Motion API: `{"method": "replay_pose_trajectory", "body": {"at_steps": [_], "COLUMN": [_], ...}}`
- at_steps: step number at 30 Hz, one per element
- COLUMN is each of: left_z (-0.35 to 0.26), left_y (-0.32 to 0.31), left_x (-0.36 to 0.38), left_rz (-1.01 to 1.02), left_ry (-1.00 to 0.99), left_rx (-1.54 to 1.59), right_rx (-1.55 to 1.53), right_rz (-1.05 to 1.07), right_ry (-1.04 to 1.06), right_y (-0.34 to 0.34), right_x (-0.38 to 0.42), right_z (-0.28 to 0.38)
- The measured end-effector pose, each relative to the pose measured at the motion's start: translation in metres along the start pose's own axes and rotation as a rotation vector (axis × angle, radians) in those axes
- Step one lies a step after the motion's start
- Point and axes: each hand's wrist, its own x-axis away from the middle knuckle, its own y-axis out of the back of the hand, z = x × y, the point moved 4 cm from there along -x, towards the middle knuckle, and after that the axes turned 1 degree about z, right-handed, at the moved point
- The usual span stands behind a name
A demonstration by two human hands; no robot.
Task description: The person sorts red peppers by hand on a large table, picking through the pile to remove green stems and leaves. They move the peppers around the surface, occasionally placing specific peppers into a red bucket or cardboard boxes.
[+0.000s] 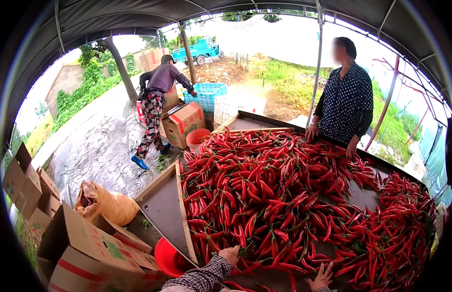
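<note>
Looks like working through the peppers [267,191]: left hand [230,254] curled, can't tell if gripping; right hand [322,278] spread loose. Next move probably wants a gentle pinch.

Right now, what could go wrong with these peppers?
Peppers lie heaped along the wooden strip, so a push that way might send some over it. The left hand is at the heap's edge; tugging there could make others slide. The right hand, fingers spread beside loose ones, might bruise some if it presses down.
</note>
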Motion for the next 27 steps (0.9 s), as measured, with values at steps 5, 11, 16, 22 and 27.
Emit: {"method": "replay_pose_trajectory", "body": {"at_steps": [5,11,16,22,27], "left_z": [0.005,0.005,0.007,0.015,0.018], "left_y": [-0.006,-0.007,-0.01,-0.019,-0.019], "left_x": [-0.005,-0.004,-0.006,-0.013,-0.009], "left_rz": [-0.002,-0.059,-0.102,-0.127,-0.361], "left_ry": [0.01,-0.001,0.007,-0.01,-0.393], "left_rx": [0.002,0.003,0.0,0.011,-0.016], "right_rx": [0.015,0.032,0.073,0.057,-0.003], "right_rz": [-0.005,-0.013,-0.043,-0.011,-0.16], "right_ry": [0.0,0.001,0.021,0.006,0.125], "right_y": [0.004,0.001,0.0,0.012,-0.011], "right_x": [0.003,0.001,0.001,0.002,-0.015], "right_z": [0.002,0.0,0.0,0.009,-0.003]}}
